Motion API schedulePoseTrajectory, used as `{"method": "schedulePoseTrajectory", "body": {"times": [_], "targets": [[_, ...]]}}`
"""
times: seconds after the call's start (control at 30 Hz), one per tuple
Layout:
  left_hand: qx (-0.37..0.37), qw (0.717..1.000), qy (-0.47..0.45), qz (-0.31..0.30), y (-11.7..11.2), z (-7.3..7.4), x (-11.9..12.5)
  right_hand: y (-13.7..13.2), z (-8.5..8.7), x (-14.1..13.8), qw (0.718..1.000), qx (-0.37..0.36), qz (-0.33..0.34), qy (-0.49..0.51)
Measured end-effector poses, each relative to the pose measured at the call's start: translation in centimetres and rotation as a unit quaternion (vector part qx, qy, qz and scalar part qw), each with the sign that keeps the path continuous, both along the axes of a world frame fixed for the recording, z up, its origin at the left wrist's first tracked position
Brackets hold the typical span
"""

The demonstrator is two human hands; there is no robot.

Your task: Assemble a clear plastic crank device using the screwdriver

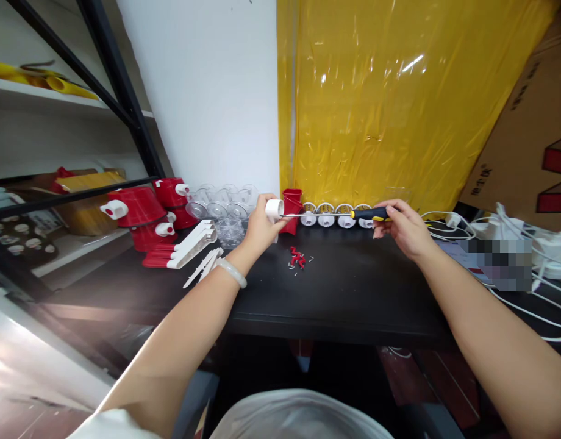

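My left hand (261, 221) is wrapped round a white cylindrical plastic part (274, 209), whose open round end faces right. In my right hand (403, 227) is a screwdriver (371, 214) with a black and yellow handle, held level. Its long shaft points left, and the tip reaches the white part near my left thumb; whether it touches is too small to tell. Below on the black table lie small red plastic pieces (299, 259) and several loose screws (311, 259). Behind the shaft stands a red plastic part (292, 207), partly covered by my left hand.
Several white-rimmed drums (325, 215) line the back of the black table (344, 292). Clear plastic cups (219, 207), white handles (193, 247) and red housings (138, 210) stand on the left. White cables (504, 222) lie at the right, beneath a cardboard box (527, 134).
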State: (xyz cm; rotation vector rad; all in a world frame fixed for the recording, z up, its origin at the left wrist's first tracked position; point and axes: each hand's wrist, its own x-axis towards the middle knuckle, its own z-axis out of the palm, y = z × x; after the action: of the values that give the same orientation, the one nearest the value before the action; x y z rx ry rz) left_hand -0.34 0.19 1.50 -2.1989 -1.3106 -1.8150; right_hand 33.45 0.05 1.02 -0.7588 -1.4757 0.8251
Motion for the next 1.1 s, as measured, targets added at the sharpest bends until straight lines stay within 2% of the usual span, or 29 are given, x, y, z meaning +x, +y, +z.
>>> {"method": "schedulePoseTrajectory", "body": {"times": [0.47,0.73,1.1], "targets": [[-0.004,1.0,-0.001,-0.001,-0.14,0.15,0.09,0.22,-0.37,0.16,0.998,0.021,-0.042,-0.048],[-0.014,1.0,0.009,0.003,-0.1,-0.01,0.02,-0.39,0.12,-0.21,1.0,-0.008,0.01,0.013],[-0.009,1.0,0.002,0.006,0.15,0.04,-0.26,-0.29,-0.34,-0.33,0.999,-0.003,-0.006,-0.035]]}}
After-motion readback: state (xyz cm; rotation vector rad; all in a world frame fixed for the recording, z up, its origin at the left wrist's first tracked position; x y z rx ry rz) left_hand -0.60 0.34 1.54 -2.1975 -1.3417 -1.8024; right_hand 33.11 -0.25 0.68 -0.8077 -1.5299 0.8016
